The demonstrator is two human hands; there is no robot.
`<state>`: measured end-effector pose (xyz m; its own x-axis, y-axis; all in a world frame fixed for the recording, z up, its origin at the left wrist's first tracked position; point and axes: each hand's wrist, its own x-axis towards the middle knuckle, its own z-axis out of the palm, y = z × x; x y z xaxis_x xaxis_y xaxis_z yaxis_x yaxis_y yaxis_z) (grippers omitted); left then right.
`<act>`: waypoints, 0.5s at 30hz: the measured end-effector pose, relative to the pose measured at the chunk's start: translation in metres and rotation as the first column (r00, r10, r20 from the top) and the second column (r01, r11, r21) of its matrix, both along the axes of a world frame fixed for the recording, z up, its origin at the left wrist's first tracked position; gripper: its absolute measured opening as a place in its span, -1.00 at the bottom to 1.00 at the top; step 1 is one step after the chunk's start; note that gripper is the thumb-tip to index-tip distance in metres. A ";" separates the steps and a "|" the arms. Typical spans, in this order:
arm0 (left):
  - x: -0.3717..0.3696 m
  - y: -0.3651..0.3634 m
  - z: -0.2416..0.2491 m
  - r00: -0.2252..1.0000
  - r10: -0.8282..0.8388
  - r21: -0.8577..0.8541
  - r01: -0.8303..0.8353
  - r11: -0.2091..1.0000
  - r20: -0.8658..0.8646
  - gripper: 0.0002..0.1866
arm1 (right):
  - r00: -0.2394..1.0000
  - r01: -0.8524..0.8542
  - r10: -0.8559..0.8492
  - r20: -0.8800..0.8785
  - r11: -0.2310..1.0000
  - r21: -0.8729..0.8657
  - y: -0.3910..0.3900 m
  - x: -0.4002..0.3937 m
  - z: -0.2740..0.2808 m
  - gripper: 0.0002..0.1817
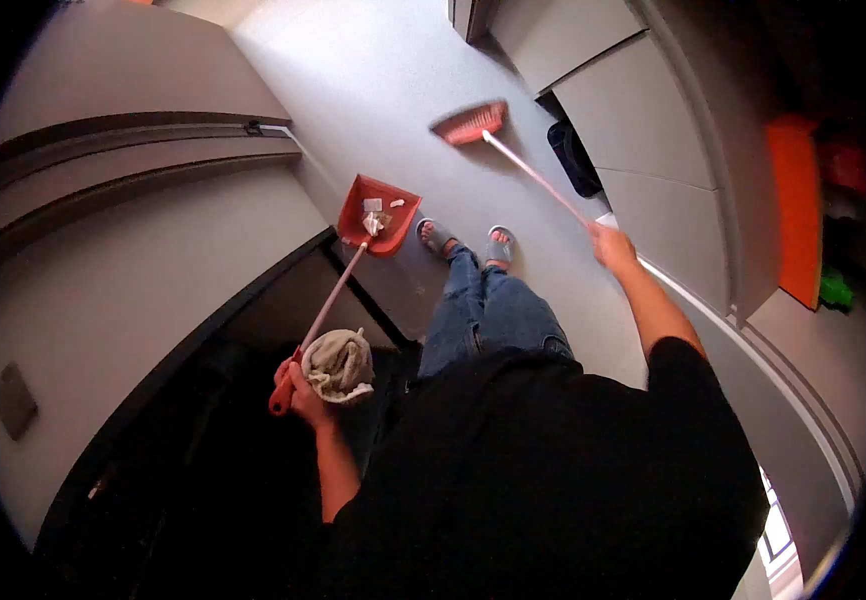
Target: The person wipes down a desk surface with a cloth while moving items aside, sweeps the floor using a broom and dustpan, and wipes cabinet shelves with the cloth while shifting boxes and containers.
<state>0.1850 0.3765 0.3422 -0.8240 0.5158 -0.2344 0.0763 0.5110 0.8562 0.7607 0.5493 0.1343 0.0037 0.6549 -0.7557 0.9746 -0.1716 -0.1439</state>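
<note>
My left hand (301, 392) grips the long handle of a red dustpan (381, 214) together with a bunched pale cloth (339, 365). The dustpan rests on the grey floor just left of my feet and holds a few scraps of rubbish. My right hand (613, 246) is stretched forward, closed around the pale handle of a red broom (471, 122). The broom head lies on the floor ahead of my sandalled feet (465, 240).
Grey cabinet fronts (143, 260) line the left side, with a dark open compartment (253, 400) below my left hand. More grey cabinets (643, 130) stand on the right, with a dark object (575, 158) at their base and an orange item (795, 210) on the counter.
</note>
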 end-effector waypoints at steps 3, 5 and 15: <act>0.020 0.019 0.018 0.995 -0.032 -0.062 0.026 0.998 -0.099 -0.77 | 0.996 0.019 -0.005 0.087 0.986 -0.166 -0.063 0.056 0.071 -0.54; 0.019 0.017 0.014 0.998 -0.021 -0.016 0.020 1.000 -0.057 -0.79 | 0.994 0.086 -0.076 0.077 0.987 -0.138 -0.082 0.074 0.126 -0.52; -0.015 -0.017 -0.028 0.999 0.025 0.154 -0.033 0.988 0.048 -0.84 | 0.981 0.034 -0.006 -0.195 0.990 0.140 -0.049 -0.054 0.043 -0.39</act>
